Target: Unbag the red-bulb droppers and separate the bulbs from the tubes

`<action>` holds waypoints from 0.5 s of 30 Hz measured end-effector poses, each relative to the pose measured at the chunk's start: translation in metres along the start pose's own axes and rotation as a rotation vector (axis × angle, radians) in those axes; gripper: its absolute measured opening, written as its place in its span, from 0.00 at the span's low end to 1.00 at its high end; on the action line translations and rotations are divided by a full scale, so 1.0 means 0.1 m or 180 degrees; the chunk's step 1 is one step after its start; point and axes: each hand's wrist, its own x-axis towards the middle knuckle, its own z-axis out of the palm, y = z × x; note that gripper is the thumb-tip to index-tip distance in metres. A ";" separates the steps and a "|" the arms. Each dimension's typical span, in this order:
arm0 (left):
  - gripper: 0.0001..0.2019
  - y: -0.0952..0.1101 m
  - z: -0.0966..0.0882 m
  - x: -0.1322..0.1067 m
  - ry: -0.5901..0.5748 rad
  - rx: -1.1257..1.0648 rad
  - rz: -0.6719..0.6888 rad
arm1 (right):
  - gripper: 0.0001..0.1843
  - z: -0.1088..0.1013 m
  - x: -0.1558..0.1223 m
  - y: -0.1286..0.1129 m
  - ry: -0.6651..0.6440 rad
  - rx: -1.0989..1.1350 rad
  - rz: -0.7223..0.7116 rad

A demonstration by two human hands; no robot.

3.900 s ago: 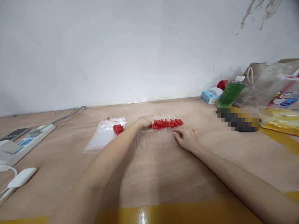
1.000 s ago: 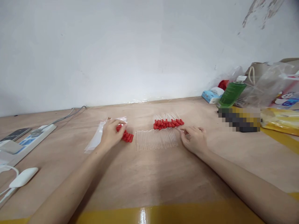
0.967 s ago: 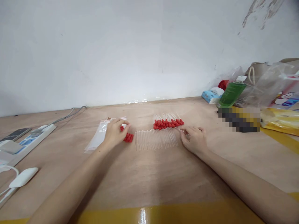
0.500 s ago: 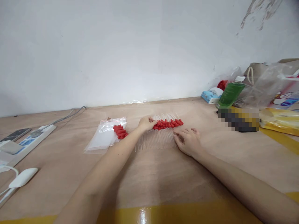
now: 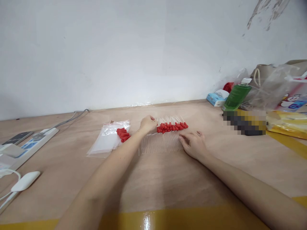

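A row of droppers with red rubber bulbs (image 5: 171, 126) lies on the table, their thin pale stems pointing toward the wall. In front of it spreads a row of clear thin tubes (image 5: 160, 143), side by side like a comb. At the left end of the red row is my left hand (image 5: 147, 124), thumb and forefinger pinched beside the stems; what they hold, if anything, is too small to tell. My right hand (image 5: 194, 144) rests by the right end of the clear tubes, fingers loosely bent and apart. More red rubber bulbs (image 5: 122, 134) sit left of my forearm.
Clear plastic bags (image 5: 103, 142) lie under the loose bulbs. At left are a power strip (image 5: 35, 143), a phone (image 5: 18, 138) and a white plug (image 5: 26, 181). To the right stand a green bottle (image 5: 237, 95), a tissue pack (image 5: 217, 98) and a yellow packet (image 5: 287, 125).
My left hand has shifted slightly left and toward the wall, off the leftmost red bulb, which now lies uncovered in the row. My right hand has moved back very slightly.
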 end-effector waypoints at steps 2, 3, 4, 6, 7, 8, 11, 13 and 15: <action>0.11 -0.05 -0.09 -0.05 0.0041 -0.0073 0.0073 | 0.12 0.00 0.01 0.03 0.0099 0.0107 0.0150; 0.12 -0.08 -0.15 -0.10 0.0055 -0.0108 0.0101 | 0.12 0.00 0.02 0.04 0.0192 0.0144 0.0196; 0.12 -0.12 -0.20 -0.17 0.0082 -0.0136 0.0161 | 0.13 0.00 0.03 0.05 0.0303 0.0173 0.0208; 0.11 -0.21 -0.30 -0.35 0.0185 -0.0127 0.0423 | 0.15 -0.02 0.04 0.05 0.0557 0.0216 0.0115; 0.10 -0.26 -0.34 -0.47 0.0288 -0.0076 0.0716 | 0.16 -0.04 0.04 0.04 0.0692 0.0235 0.0000; 0.09 -0.32 -0.37 -0.60 0.0395 0.0029 0.1078 | 0.19 -0.06 0.04 0.01 0.0817 0.0243 -0.0159; 0.10 -0.50 -0.40 -0.96 0.0532 0.0312 0.1808 | 0.27 -0.11 0.01 -0.14 0.0964 0.0133 -0.0798; 0.09 -0.60 -0.36 -1.13 0.0685 0.0345 0.2261 | 0.27 -0.13 -0.02 -0.27 0.0820 0.0033 -0.1220; 0.08 -0.67 -0.30 -1.23 0.0766 0.0311 0.2586 | 0.20 -0.11 -0.05 -0.37 0.0655 0.0028 -0.1522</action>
